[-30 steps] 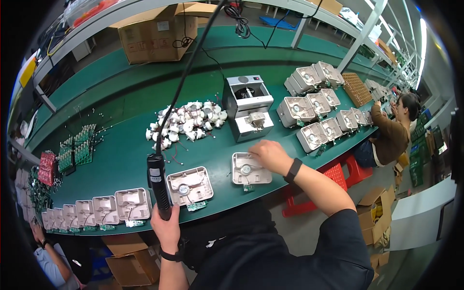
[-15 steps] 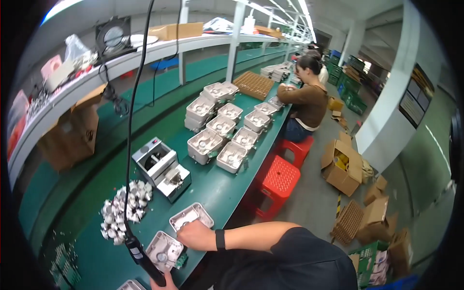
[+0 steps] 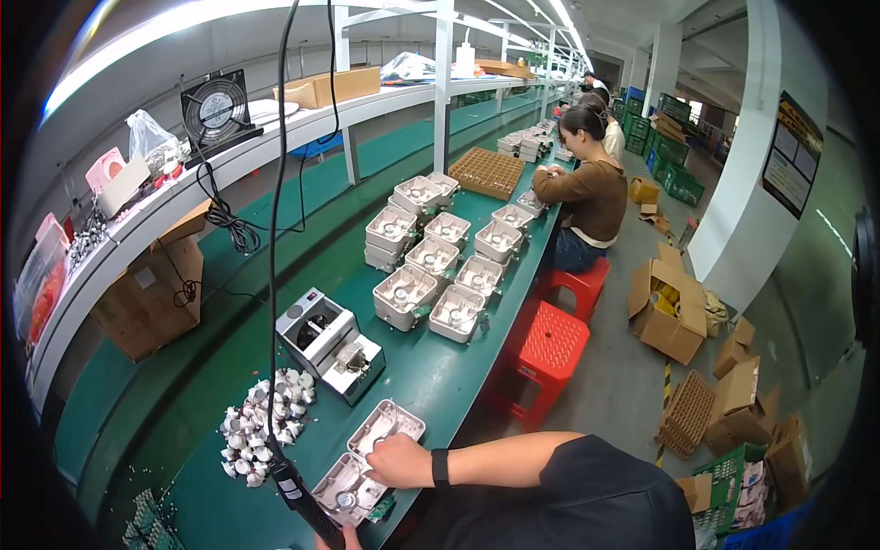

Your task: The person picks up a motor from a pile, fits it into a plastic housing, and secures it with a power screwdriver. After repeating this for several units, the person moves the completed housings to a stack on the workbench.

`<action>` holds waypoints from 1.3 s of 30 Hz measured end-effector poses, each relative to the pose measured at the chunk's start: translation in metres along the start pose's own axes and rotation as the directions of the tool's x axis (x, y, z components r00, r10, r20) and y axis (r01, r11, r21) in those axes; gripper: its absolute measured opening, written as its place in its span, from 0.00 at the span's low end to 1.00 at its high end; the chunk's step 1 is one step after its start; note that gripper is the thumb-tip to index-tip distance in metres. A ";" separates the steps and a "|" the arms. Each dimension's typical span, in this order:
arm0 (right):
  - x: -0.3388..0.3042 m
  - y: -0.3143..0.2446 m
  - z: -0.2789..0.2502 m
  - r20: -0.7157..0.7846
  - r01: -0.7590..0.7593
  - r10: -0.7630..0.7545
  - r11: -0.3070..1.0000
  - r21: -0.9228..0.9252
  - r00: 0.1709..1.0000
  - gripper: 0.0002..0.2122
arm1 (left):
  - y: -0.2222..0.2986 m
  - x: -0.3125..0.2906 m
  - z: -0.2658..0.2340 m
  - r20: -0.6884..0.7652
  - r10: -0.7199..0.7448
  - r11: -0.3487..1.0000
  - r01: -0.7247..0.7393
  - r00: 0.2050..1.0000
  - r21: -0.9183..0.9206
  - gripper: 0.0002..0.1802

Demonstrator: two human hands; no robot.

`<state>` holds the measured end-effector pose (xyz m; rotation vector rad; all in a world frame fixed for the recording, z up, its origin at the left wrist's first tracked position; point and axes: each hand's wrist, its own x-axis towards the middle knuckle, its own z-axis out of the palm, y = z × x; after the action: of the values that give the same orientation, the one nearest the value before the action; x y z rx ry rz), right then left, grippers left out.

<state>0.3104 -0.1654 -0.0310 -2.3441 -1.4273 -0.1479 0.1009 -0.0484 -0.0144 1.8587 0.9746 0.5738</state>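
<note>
My left hand (image 3: 341,539) shows at the bottom edge, wrapped round the lower end of a black electric screwdriver (image 3: 309,511) that hangs on a black cord. My right hand (image 3: 401,460), with a black band at its wrist, is closed over the near sides of two open light-grey plastic housings. Its fingertips are turned away, so what they pinch is hidden. The farther housing (image 3: 415,420) has a wire inside. In the nearer housing (image 3: 335,478) sits a round part, and a green circuit board (image 3: 382,507) hangs at its side.
A pile of small white-and-metal parts (image 3: 266,426) lies left of the housings. Beyond is a grey bench machine (image 3: 330,344), then several stacked housings (image 3: 403,291). A co-worker (image 3: 587,188) sits farther along the bench. Red stools (image 3: 553,339) and cartons (image 3: 666,312) stand on the floor.
The view has swung, so the whole bench sits further right and lower in the picture. My right hand stays at the two housings, and my left hand keeps hold of the screwdriver.
</note>
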 end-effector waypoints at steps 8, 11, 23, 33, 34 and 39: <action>-0.021 0.045 -0.022 0.016 0.033 -0.031 0.989 -0.146 0.999 0.07 | 0.006 -0.008 0.013 0.096 0.014 0.999 -0.009 0.995 -0.046 0.21; -0.029 0.085 -0.071 -0.119 0.084 -0.112 0.973 -0.216 0.986 0.03 | 0.000 -0.009 0.008 0.083 0.002 0.999 0.001 0.997 -0.033 0.20; -0.016 0.319 -0.183 -0.190 -0.261 0.186 0.791 -0.553 0.964 0.06 | -0.002 -0.013 0.016 -0.023 -0.052 0.998 0.053 0.998 0.043 0.17; -0.008 0.376 -0.173 -0.081 -0.265 0.262 0.814 -0.517 0.962 0.11 | 0.034 -0.022 0.032 -0.010 -0.095 0.995 0.095 0.995 -0.033 0.17; -0.007 0.376 -0.172 -0.080 -0.263 0.260 0.815 -0.517 0.962 0.12 | 0.035 -0.021 0.033 -0.004 -0.114 0.992 0.113 0.994 -0.050 0.17; -0.008 0.381 -0.166 -0.096 -0.281 0.271 0.809 -0.516 0.958 0.13 | 0.057 -0.021 0.035 0.029 -0.193 0.977 0.195 0.981 -0.082 0.17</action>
<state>0.6574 -0.3900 0.0153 -2.9547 -1.1112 -0.5386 0.1365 -0.0981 0.0207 1.6692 1.0867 0.4692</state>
